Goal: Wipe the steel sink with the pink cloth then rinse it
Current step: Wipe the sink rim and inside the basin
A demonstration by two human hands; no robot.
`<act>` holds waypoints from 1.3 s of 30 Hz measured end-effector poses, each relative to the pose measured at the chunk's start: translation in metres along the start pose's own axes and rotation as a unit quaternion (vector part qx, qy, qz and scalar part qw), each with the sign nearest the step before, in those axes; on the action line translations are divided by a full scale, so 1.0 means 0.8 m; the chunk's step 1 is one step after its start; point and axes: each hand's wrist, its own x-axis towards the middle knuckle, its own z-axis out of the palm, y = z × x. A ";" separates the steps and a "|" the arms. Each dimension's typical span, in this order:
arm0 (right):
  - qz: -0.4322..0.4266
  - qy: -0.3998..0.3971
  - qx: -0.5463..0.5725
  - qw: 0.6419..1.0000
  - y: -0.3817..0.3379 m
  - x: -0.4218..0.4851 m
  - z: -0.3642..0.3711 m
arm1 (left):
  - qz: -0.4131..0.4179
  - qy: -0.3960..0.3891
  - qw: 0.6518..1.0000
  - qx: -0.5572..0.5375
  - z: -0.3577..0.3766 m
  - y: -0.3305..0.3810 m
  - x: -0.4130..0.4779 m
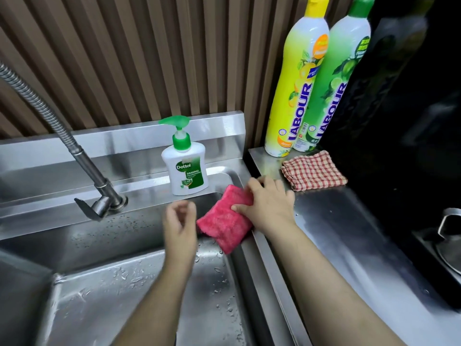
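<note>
While my right grip [265, 203] presses the folded pink cloth [225, 219] onto the steel sink [129, 290] rim, my left grip [180, 221] hovers half-curled, empty.

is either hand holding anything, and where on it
The right hand grips the pink cloth by its right edge; the left hand holds nothing.

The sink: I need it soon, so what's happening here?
A person is cleaning the steel sink. Their right hand presses the pink cloth against the basin's right edge. The left hand hovers empty beside it. Water droplets dot the basin, and no water shows at the faucet.
</note>
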 end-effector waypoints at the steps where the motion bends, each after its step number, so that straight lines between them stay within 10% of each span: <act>1: 0.012 -0.002 0.012 1.000 0.001 0.001 0.000 | -0.082 -0.046 0.995 -0.011 0.007 -0.004 -0.018; 4: 0.029 -0.007 0.047 0.998 0.002 0.004 0.001 | -0.259 -0.146 0.943 -0.148 0.015 0.001 -0.044; 9: 0.066 -0.064 0.148 0.985 0.009 0.010 -0.005 | -0.275 -0.218 0.903 -0.248 0.010 0.007 -0.049; 16: 0.087 -0.156 0.146 0.973 0.009 0.019 -0.010 | -0.238 -0.164 0.933 -0.212 0.001 0.007 -0.045; 22: -0.050 -0.076 0.371 0.924 -0.007 0.011 -0.055 | -0.171 -0.154 0.948 -0.221 -0.005 0.028 -0.025; 29: -0.274 0.165 0.101 0.942 -0.021 -0.007 -0.093 | 0.023 0.039 0.994 -0.095 -0.013 0.061 0.027; 35: -0.228 -0.012 0.015 0.973 0.047 -0.059 0.012 | 0.093 -0.070 0.993 0.036 -0.009 0.078 0.082; 39: -0.170 0.052 -0.017 0.984 0.011 -0.031 0.003 | 0.099 -0.070 0.992 0.047 -0.010 0.074 0.093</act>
